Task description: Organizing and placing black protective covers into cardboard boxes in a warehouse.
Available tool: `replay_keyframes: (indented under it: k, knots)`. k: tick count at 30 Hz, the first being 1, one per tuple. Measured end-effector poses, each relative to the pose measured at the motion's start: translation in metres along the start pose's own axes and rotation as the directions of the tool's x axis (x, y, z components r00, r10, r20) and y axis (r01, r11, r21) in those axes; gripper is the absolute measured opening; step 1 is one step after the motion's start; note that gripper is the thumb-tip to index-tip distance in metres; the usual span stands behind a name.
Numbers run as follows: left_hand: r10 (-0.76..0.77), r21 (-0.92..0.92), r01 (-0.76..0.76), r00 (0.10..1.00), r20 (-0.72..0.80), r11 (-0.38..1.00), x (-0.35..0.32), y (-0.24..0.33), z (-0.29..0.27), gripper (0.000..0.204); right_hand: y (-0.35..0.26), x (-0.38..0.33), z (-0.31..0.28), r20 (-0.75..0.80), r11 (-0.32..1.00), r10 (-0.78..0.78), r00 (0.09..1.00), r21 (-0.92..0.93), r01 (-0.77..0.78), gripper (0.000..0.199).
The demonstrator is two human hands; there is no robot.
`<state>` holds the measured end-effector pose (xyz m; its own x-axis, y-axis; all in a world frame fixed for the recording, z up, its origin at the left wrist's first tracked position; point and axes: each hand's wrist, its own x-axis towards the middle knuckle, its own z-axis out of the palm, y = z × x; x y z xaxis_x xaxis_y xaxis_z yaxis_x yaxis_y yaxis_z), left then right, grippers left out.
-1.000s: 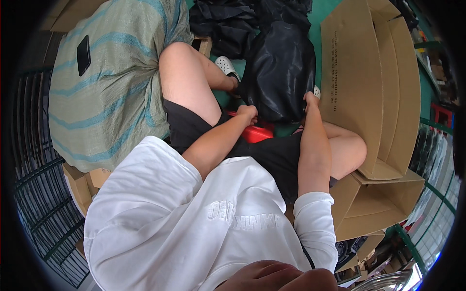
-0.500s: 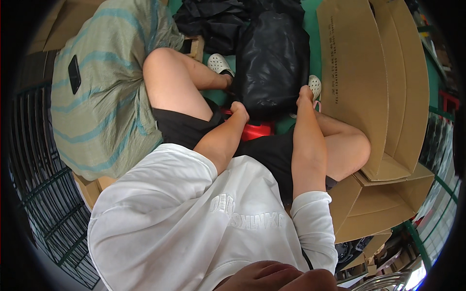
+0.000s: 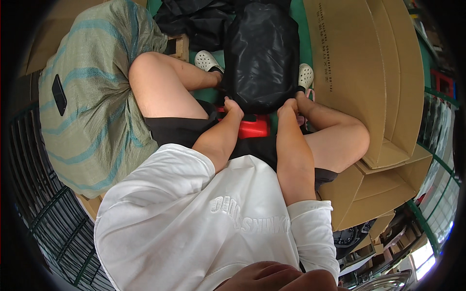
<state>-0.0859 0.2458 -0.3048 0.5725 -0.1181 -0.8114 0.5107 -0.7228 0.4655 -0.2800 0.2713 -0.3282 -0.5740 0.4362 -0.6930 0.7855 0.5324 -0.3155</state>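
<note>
A stuffed black plastic bag [image 3: 262, 56] with a smooth, creased skin stands between my lower legs. My left hand [image 3: 234, 106] is at its near left corner, thumb upward, the fingers curled in against the plastic. At the near right corner my right hand [image 3: 289, 105] is closed on the bag's lower edge. Most fingertips of both hands are hidden behind the wrists and the bag. Just below the bag, between my forearms, shows a red plastic object [image 3: 254, 127] whose kind I cannot make out.
A bulging green woven sack [image 3: 92, 97] with blue stripes stands left, a black phone [image 3: 59, 95] lying on it. Tall open cardboard boxes [image 3: 359, 82] crowd the right side. More black sheeting [image 3: 194, 24] lies beyond my left foot on the green floor.
My right hand has moved from the bag's right side down and left to its near corner. The bag's far end looks rounder and more compact. The whole view has shifted slightly.
</note>
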Motion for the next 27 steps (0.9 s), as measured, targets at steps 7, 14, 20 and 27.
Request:
replay_keyframes:
  k: [7,14,20,27]
  knots:
    - [-0.039,-0.003,0.039,0.999,0.027,0.999,0.011,-0.008,0.016,0.060,0.023,0.034,0.018,0.005,0.980,0.079,0.997,0.185,-0.079,0.046]
    - [-0.020,-0.100,0.021,1.000,0.006,0.995,0.035,0.000,0.017,0.056,0.011,-0.016,0.009,0.029,0.995,0.049,0.998,0.091,-0.051,0.038]
    - [-0.015,0.037,0.015,1.000,-0.009,0.999,0.030,-0.001,0.034,0.063,-0.086,-0.002,0.007,0.050,0.963,-0.124,0.991,0.247,0.108,0.028]
    - [0.423,0.262,-0.354,0.859,-0.289,0.898,0.002,0.045,0.027,0.058,-0.215,-0.141,-0.057,0.729,0.761,-0.579,0.365,0.322,0.563,0.016]
